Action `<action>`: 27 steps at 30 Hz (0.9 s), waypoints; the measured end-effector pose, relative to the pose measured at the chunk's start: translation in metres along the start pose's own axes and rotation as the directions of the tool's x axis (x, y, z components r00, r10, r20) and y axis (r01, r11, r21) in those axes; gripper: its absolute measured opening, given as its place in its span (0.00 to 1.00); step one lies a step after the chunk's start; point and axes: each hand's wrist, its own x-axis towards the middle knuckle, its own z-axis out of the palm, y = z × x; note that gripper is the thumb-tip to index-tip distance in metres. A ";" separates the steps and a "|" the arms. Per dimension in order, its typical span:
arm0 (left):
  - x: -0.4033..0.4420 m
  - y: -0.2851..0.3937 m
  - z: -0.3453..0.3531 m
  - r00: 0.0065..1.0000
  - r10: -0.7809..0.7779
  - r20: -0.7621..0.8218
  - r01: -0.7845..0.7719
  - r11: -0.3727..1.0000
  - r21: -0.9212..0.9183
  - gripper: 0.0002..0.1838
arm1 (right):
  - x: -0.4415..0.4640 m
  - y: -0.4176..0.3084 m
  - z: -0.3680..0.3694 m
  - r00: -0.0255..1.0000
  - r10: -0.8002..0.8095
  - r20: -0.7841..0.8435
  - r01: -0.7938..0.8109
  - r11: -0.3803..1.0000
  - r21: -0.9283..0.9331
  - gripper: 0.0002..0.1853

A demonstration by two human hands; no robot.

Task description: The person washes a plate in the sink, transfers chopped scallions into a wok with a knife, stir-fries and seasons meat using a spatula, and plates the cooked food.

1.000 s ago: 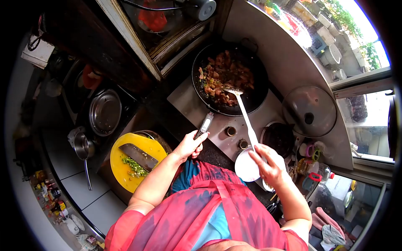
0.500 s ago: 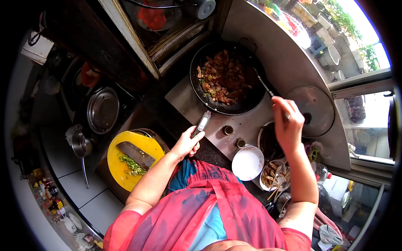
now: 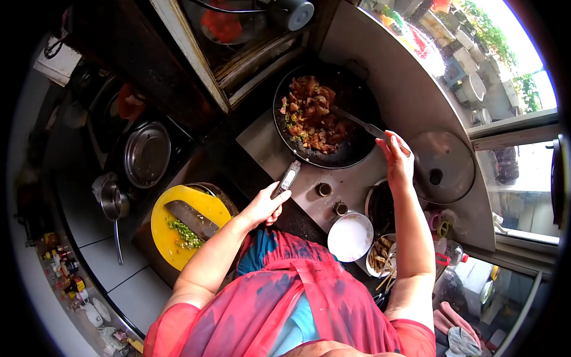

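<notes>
A black wok (image 3: 363, 128) sits on the stove with browned chopped food (image 3: 312, 116) and green bits gathered on its left side. My left hand (image 3: 266, 205) is closed around the wok's handle (image 3: 288, 179), which points toward me. In my right hand (image 3: 397, 157) is a spatula (image 3: 358, 121), gripped by its handle; the far end reaches into the food, and its blade is partly hidden there. A glass lid (image 3: 443, 166) leans by the wall just right of my right hand.
Left, a cleaver (image 3: 191, 220) and chopped greens (image 3: 188, 235) lie on a yellow cutting board (image 3: 163, 208). A white bowl (image 3: 350, 237) and a bowl of brown pieces (image 3: 379, 256) stand near my right forearm. Two small dark knobs (image 3: 323, 190) sit before the wok.
My right hand has moved slightly up and left, swinging the spatula from the wok's right side into the food. The food has been pushed left into a heap. My left hand keeps its hold.
</notes>
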 end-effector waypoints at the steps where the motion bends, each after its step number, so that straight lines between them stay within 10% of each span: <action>1: 0.000 0.000 0.000 1.000 0.003 -0.002 -0.003 1.000 0.007 0.29 | -0.014 -0.013 0.009 0.996 -0.071 0.052 0.076 0.992 -0.104 0.12; 6: -0.002 0.002 0.003 1.000 0.010 -0.017 -0.010 1.000 0.001 0.29 | -0.060 -0.065 0.034 0.836 -0.392 0.384 0.544 0.685 -0.484 0.09; 10: -0.001 0.002 0.003 1.000 0.007 -0.018 -0.007 1.000 0.000 0.30 | -0.047 -0.087 0.022 0.833 -0.399 0.383 0.540 0.437 -0.719 0.08; 13: 0.000 0.003 0.003 1.000 0.003 -0.015 -0.003 1.000 -0.001 0.30 | -0.025 -0.100 -0.006 0.958 -0.269 0.095 0.279 0.819 -0.502 0.09; 19: 0.000 0.002 0.000 1.000 -0.018 0.016 0.018 1.000 -0.001 0.31 | 0.000 -0.020 -0.083 0.970 0.217 -0.115 -0.217 0.976 0.006 0.12; 23: 0.000 0.001 -0.001 0.999 -0.011 0.030 0.011 1.000 -0.014 0.31 | -0.014 0.081 -0.047 0.962 0.240 -0.129 -0.167 0.894 0.417 0.13; 27: -0.002 0.003 0.002 1.000 -0.015 -0.005 0.015 1.000 0.005 0.30 | -0.021 0.063 -0.019 0.984 0.103 -0.146 -0.047 0.938 0.343 0.13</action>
